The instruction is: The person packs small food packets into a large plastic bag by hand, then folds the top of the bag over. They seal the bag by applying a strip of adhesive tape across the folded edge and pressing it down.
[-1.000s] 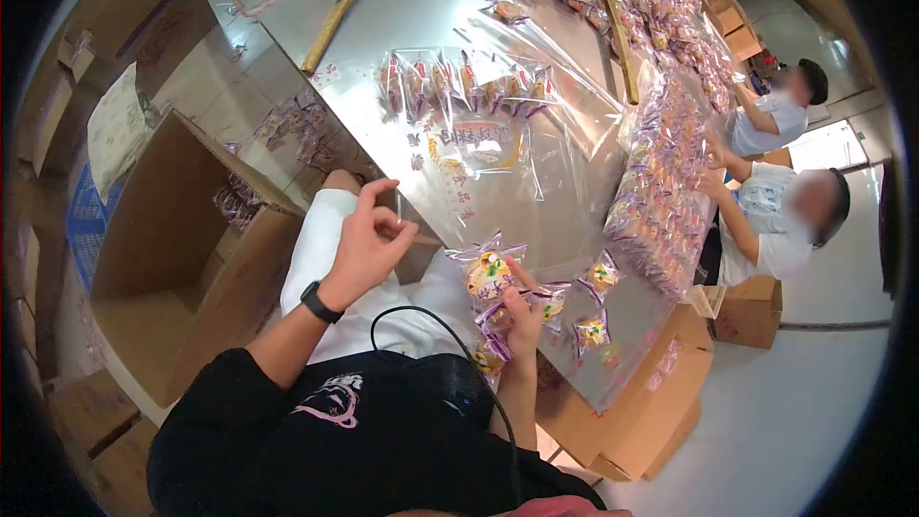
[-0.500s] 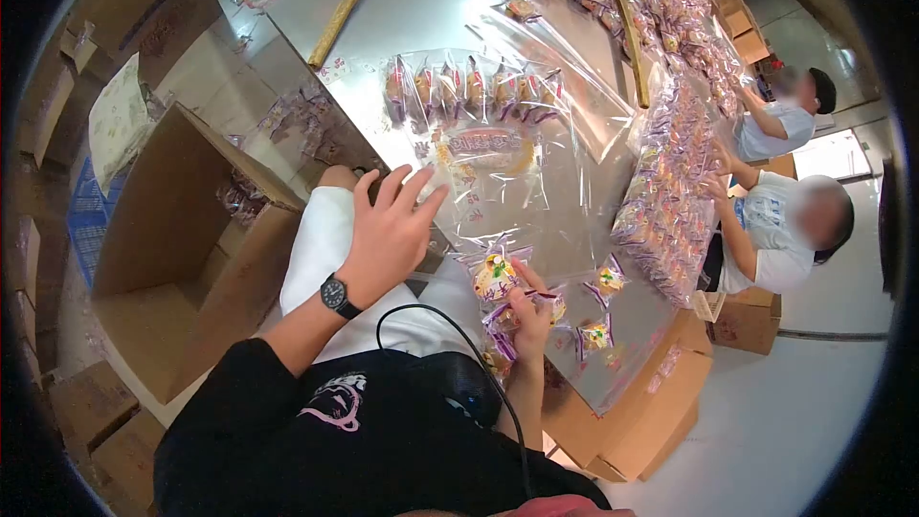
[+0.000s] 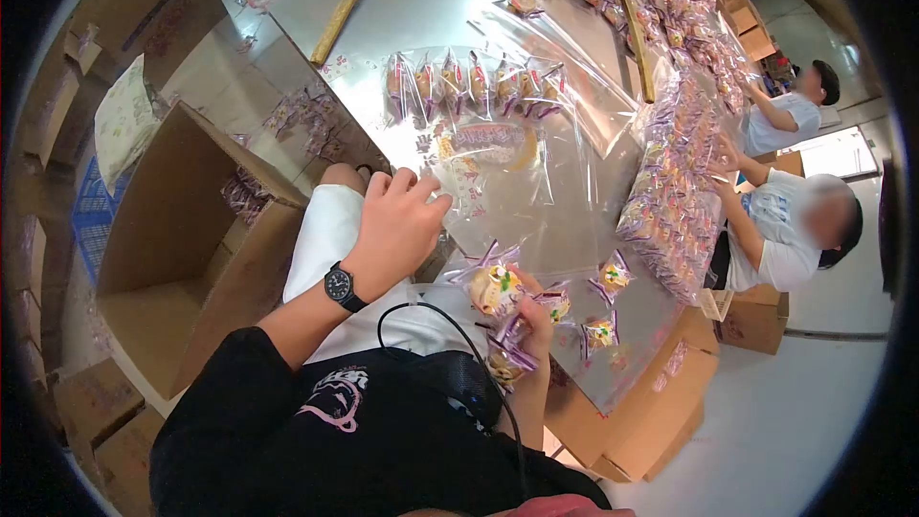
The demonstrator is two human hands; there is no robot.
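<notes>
In the head view, our right grip (image 3: 533, 325) clasps wrapped packets (image 3: 496, 290) beside the table's near edge. Our left grip (image 3: 395, 232) curls near the clear bag (image 3: 507, 196); whether it pinches film, we cannot tell. We find the bag's print inverted, unreadable. The table (image 3: 426, 5) is shiny; a cardboard box (image 3: 158, 330) stands left of us.
</notes>
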